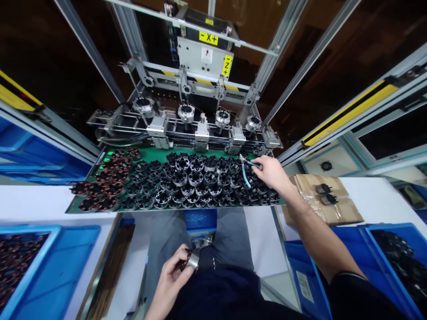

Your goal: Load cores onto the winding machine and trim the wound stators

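Low in front of my body, my left hand is closed round a wound motor stator with a silvery ring and dark ends. My right hand reaches over the right part of the work surface, its fingers pinching one handle of small pliers with light blue handles. The pliers' jaws point away to the left, and their other handle hangs free over the parts. Under them, stacked black-and-silver stators cover the green mat. Stators with copper-coloured windings fill the mat's left end.
Behind the mat stands a winding machine with several stators on its fixtures. Metal posts frame it. On the right, two black parts lie on a cardboard box. Blue bins with parts stand at left and right.
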### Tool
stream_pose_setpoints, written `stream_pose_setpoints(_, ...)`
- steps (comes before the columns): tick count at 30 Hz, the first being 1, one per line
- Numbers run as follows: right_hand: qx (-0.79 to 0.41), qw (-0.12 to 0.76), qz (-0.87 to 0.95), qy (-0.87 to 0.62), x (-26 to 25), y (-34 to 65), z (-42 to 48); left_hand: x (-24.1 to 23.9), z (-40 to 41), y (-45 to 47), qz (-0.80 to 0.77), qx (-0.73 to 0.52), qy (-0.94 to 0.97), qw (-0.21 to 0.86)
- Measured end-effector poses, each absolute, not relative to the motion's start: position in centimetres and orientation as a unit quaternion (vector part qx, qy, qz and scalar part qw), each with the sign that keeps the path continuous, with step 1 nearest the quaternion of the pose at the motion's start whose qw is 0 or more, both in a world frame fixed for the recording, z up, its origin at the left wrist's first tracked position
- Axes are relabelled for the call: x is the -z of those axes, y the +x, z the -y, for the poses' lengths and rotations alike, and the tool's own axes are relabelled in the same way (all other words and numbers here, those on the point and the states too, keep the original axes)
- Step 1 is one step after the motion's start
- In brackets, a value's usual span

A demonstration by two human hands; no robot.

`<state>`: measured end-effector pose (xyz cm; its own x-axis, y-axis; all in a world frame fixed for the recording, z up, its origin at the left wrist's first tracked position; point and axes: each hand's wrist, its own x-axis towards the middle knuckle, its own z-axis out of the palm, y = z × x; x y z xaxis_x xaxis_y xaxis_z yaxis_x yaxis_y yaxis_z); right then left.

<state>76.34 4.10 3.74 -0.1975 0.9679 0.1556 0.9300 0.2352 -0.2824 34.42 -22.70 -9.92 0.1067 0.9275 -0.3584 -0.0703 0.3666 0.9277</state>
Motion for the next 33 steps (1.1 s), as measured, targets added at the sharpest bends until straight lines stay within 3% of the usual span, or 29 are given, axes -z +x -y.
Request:
stream_pose_setpoints(11,-0.100,0.137,0.772,-0.613,-5.3,76.3,-5.2,5.9,18.3,31.8,-0.486,-0.351,0.547,0.585)
stream_pose_setpoints(14,-0.084,0.199,0.746,-0.629,-7.3,76.2,-2.2,5.2,17.9,32.2,-0.470,-0.367,0.532,0.601)
stream_pose_setpoints(18,-0.023,0.345,0.702,-0.623,-9.2,76.0,3.4,4.0,17.6,32.6,-0.453,-0.441,0.523,0.571)
stream_pose_setpoints(21,-0.099,0.535,0.691,-0.476,-8.4,74.0,6.9,2.3,17.3,32.8,-0.436,-0.513,0.563,0.480)
stream_pose_setpoints(23,-0.185,0.616,0.663,-0.384,-6.7,71.2,9.2,1.2,17.1,32.9,-0.435,-0.535,0.591,0.419)
stream_pose_setpoints(25,-0.292,0.618,0.621,-0.385,-4.4,67.5,11.9,0.2,16.8,33.0,-0.446,-0.541,0.607,0.373)
stream_pose_setpoints(29,-0.511,0.525,0.516,-0.444,-0.2,60.4,17.1,-1.2,16.8,33.4,-0.466,-0.541,0.634,0.297)
stream_pose_setpoints(33,-0.536,0.529,0.526,-0.394,1.1,56.8,18.9,-1.9,17.1,34.1,-0.475,-0.530,0.657,0.248)
